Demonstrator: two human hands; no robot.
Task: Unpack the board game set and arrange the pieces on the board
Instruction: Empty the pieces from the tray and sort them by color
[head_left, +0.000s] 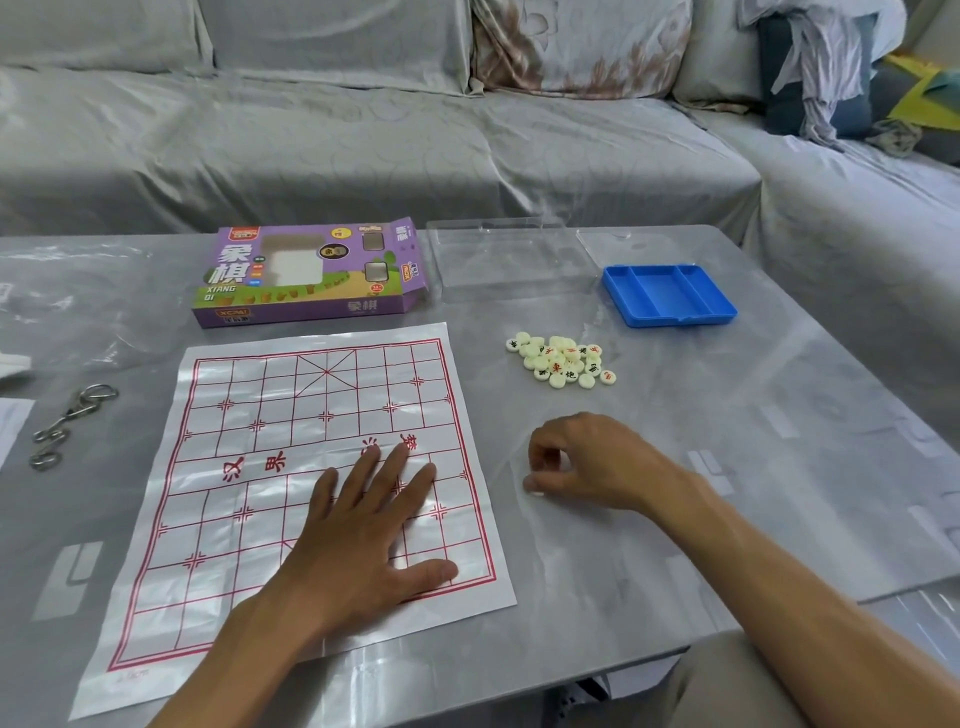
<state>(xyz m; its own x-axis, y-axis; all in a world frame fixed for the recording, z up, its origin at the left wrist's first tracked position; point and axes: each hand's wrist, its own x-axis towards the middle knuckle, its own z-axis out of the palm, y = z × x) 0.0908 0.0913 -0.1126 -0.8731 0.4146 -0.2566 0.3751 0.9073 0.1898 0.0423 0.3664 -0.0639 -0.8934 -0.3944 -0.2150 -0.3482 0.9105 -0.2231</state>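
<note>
The paper xiangqi board, white with a red grid, lies flat on the table in front of me. My left hand presses on its near right part with fingers spread and straight. My right hand rests on the table just right of the board, fingers curled with the tips together; whether they pinch anything is unclear. A pile of several small cream round pieces with red and black characters sits beyond my right hand. Behind them stand the empty blue tray and the purple game box.
A clear plastic lid lies between the box and the blue tray. Metal ring puzzles and clear wrapping sit at the left of the grey table. A covered sofa runs behind.
</note>
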